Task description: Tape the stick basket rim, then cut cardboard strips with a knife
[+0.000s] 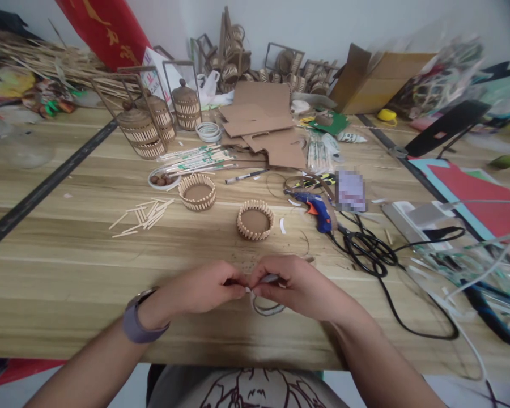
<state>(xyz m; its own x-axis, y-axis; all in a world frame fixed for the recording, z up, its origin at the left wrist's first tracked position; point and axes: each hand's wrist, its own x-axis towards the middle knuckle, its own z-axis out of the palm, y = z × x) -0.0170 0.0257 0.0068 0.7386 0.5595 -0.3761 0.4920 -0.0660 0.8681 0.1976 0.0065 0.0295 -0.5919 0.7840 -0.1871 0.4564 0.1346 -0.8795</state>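
Near the table's front edge, my right hand (300,286) pinches a thin whitish ring (268,311) that looks like a strip bent into a loop. The fingertips of my left hand (215,286) are closed on the same ring's left edge, meeting my right fingertips. Part of the loop is hidden behind my right fingers. Just beyond my hands stands a round basket (255,222) with short wooden sticks set upright around a brown base. A second stick-walled basket (197,192) is farther back on the left.
Loose wooden sticks (142,216) lie at left, near a white dish of brown balls (164,180). A blue glue gun (317,209) and its coiled black cable (372,252) are at right. Cardboard sheets (263,107), finished lanterns (142,133) and a power strip (408,218) stand around.
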